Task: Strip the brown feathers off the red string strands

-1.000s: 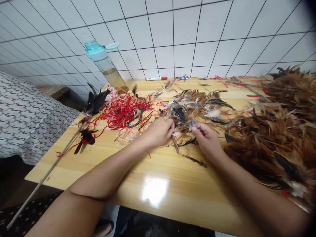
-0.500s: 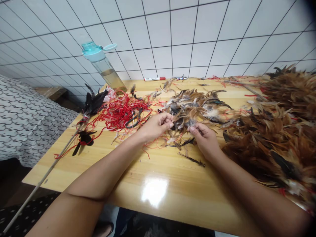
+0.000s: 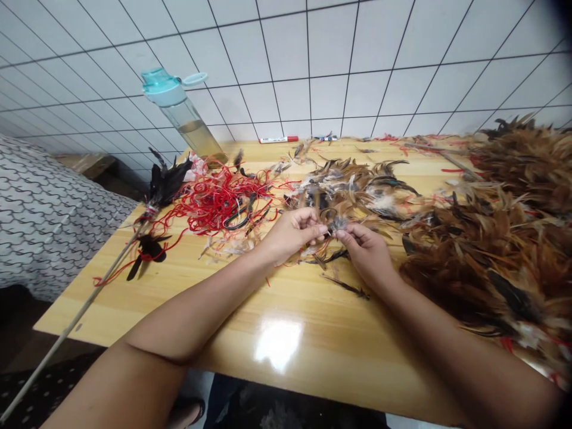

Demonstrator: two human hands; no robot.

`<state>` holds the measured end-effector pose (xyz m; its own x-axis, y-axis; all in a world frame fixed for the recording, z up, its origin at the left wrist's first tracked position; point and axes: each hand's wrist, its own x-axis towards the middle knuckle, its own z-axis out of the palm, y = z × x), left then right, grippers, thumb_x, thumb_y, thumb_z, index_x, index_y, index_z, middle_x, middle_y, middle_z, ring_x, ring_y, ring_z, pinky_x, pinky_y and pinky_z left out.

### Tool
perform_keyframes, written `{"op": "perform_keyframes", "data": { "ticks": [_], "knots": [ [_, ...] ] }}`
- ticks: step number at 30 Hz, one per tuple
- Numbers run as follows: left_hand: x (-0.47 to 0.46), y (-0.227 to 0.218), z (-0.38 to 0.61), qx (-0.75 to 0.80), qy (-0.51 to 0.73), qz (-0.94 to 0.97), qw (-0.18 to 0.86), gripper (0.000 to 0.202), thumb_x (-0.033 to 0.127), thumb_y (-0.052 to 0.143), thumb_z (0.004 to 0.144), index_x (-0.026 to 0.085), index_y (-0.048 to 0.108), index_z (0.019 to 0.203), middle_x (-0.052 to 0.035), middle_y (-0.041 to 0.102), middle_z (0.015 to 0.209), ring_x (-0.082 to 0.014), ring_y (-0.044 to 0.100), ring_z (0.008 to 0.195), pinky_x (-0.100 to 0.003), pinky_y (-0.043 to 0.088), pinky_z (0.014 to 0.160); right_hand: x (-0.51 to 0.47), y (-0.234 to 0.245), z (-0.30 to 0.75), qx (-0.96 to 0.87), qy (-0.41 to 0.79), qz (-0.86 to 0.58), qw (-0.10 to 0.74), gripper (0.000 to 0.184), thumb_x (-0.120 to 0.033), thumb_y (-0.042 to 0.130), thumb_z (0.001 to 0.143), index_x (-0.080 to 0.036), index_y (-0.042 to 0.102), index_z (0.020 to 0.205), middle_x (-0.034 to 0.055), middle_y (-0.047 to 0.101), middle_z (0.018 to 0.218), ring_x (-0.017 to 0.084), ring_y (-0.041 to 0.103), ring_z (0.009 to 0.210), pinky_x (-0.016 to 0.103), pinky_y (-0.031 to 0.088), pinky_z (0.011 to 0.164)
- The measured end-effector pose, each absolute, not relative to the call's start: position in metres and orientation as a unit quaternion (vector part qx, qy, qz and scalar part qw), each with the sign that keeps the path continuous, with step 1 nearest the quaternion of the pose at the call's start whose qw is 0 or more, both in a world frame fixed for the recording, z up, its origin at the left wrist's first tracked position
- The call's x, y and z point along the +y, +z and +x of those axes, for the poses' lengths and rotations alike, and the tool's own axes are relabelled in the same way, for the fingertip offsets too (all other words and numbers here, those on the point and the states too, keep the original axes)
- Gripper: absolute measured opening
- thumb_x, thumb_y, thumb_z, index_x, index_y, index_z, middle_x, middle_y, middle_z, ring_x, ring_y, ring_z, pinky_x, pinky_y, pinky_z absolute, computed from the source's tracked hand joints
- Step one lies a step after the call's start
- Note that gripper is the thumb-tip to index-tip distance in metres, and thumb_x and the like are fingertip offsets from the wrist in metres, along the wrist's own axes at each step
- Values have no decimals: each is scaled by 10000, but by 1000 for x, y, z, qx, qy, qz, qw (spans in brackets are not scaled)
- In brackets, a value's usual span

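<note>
My left hand [image 3: 292, 232] and my right hand [image 3: 365, 250] meet over the wooden table [image 3: 286, 333], fingertips pinched together on a small bunch of brown feathers [image 3: 336, 223]. Just behind them lies a loose heap of brown and dark feathers [image 3: 353, 185]. Left of the hands a tangle of red string [image 3: 214, 199] covers black-handled scissors [image 3: 239, 217]. A few stray feathers [image 3: 344, 286] lie on the table near my right wrist.
A thick mass of tied brown feathers [image 3: 504, 238] fills the table's right side. A thin stick [image 3: 75, 316] with black feathers [image 3: 167, 179] bound to it crosses the left corner. A teal-capped bottle [image 3: 183, 113] and a red marker [image 3: 279, 139] stand by the tiled wall. Patterned fabric [image 3: 49, 214] lies at left.
Both hands have drawn closer together; the left hand's fingertips now meet the right hand's on the feather bunch, lifted slightly off the heap.
</note>
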<state>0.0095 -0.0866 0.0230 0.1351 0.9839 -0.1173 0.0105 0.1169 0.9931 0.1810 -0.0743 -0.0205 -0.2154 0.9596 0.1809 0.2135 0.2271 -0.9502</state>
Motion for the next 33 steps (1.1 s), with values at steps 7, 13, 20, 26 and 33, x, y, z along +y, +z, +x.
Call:
{"op": "perform_keyframes", "data": {
  "ticks": [7, 13, 20, 26, 33],
  "knots": [
    [-87, 10, 15, 493, 448, 501, 553, 285, 306, 737, 652, 149, 538, 782, 44, 562, 607, -69, 514, 539, -185, 404, 534, -74, -23, 179, -686, 383, -447, 427, 210, -320, 571, 806, -185, 629, 656, 15, 604, 646, 146, 530, 621, 265, 400, 609],
    [-90, 14, 14, 502, 415, 549, 524, 230, 309, 701, 697, 147, 570, 794, 44, 523, 596, -66, 476, 525, -181, 373, 511, -73, -25, 179, -705, 374, -444, 408, 213, -320, 578, 803, -186, 628, 644, 18, 603, 620, 148, 530, 602, 259, 393, 579],
    [-92, 18, 20, 519, 427, 497, 549, 246, 314, 714, 663, 141, 584, 780, 38, 537, 603, -69, 475, 517, -187, 376, 499, -74, -25, 178, -708, 363, -451, 405, 201, -315, 560, 811, -197, 585, 650, 12, 590, 642, 151, 525, 630, 265, 385, 606],
    [-91, 17, 18, 534, 419, 518, 521, 283, 381, 681, 710, 131, 555, 670, 10, 570, 609, -70, 478, 516, -190, 377, 494, -75, -24, 179, -711, 339, -473, 395, 188, -270, 516, 803, -205, 512, 627, 3, 548, 626, 153, 495, 628, 275, 361, 601],
    [-90, 18, 14, 520, 425, 527, 521, 291, 390, 699, 712, 126, 591, 767, -1, 587, 667, -96, 544, 615, -205, 428, 577, -73, -26, 178, -661, 422, -467, 409, 187, -338, 513, 823, -205, 529, 693, 3, 569, 666, 152, 511, 646, 278, 412, 636]
  ]
}}
